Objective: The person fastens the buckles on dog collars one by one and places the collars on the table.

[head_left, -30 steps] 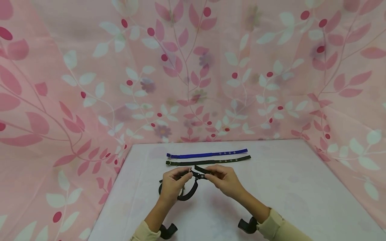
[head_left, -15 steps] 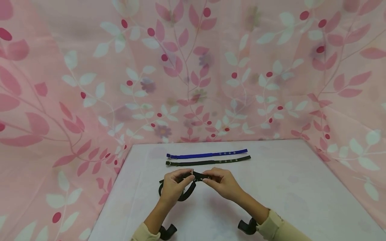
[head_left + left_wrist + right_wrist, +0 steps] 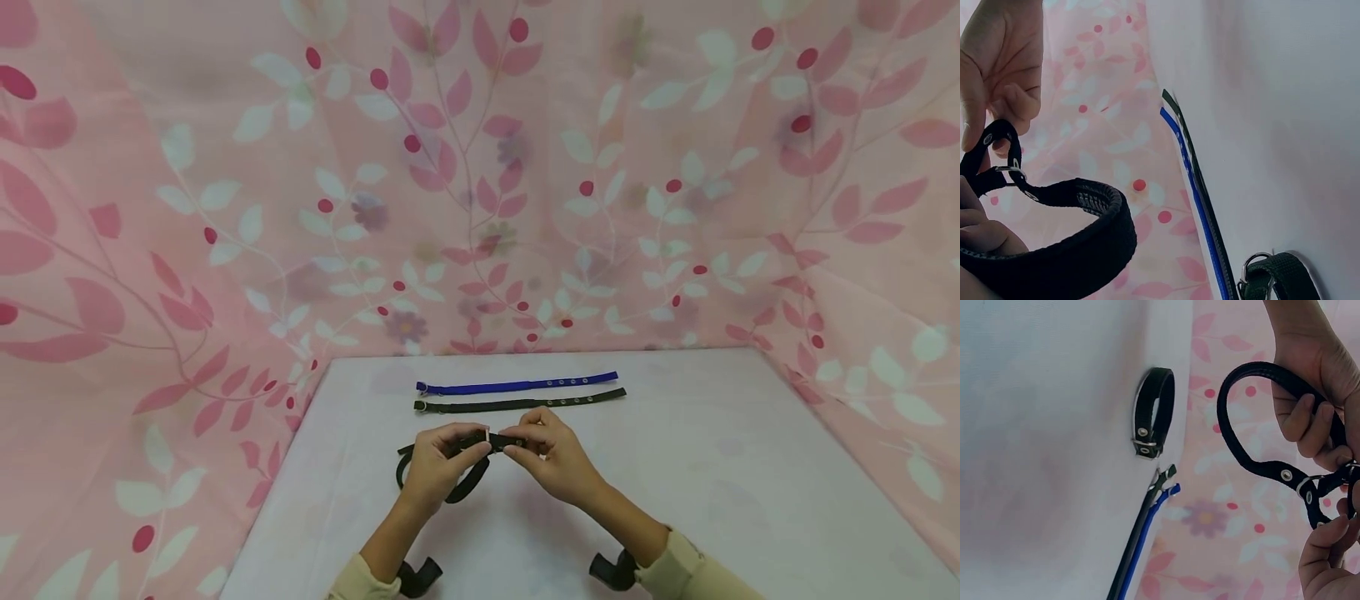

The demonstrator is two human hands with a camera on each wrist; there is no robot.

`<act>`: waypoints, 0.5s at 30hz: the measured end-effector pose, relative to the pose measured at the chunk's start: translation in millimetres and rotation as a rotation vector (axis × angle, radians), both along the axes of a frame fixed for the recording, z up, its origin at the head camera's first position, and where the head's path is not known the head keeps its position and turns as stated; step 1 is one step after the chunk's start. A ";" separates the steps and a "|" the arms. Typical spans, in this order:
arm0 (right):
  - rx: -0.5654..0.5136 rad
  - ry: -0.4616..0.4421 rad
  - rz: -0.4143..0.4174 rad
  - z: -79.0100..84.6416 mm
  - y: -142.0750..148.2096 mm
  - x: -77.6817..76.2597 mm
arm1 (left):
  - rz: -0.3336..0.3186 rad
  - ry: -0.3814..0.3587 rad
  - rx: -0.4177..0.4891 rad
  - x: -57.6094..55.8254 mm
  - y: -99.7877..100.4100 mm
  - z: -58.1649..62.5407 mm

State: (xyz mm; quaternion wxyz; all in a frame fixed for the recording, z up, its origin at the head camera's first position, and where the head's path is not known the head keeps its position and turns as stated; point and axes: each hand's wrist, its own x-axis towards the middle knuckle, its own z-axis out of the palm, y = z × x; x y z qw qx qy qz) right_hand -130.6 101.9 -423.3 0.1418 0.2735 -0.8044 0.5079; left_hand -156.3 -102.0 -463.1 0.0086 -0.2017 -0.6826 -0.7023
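A black collar [image 3: 468, 483] with metal eyelets is bent into a loop between my two hands, above the table. With thumb and fingers, my left hand [image 3: 435, 467] pinches it at the metal buckle. My right hand [image 3: 553, 457] pinches the eyelet end of the strap just right of the buckle. In the right wrist view the collar [image 3: 1235, 437] hangs as a wide loop, and a metal ring [image 3: 1305, 486] encircles its strap near the fingers. The fingers hide part of the buckle.
A blue collar [image 3: 517, 386] and a dark green collar [image 3: 517, 405] lie straight, side by side, towards the back of the white table [image 3: 712, 467]. A dark buckled collar [image 3: 1141, 406] lies looped near their buckle ends. A floral pink cloth [image 3: 480, 208] surrounds the table.
The raised strap end has come down level with the buckle. My left hand has shifted slightly right, and the strap now lies flat across the buckle. The other collars have stayed put.
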 end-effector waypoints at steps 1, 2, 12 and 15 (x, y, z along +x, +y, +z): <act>-0.004 -0.002 -0.003 0.2 -0.6 0.2 | -0.003 -0.003 0.001 0.1 0.4 -0.4; -0.007 -0.002 -0.006 0.6 -1.2 0.3 | -0.003 -0.005 -0.001 0.1 0.7 -0.8; -0.087 -0.053 0.022 0.3 -0.5 0.3 | 0.020 -0.077 -0.021 2.1 2.5 -1.7; -0.086 -0.059 0.028 -0.6 -1.1 0.0 | 0.014 -0.081 -0.033 1.4 3.1 -3.7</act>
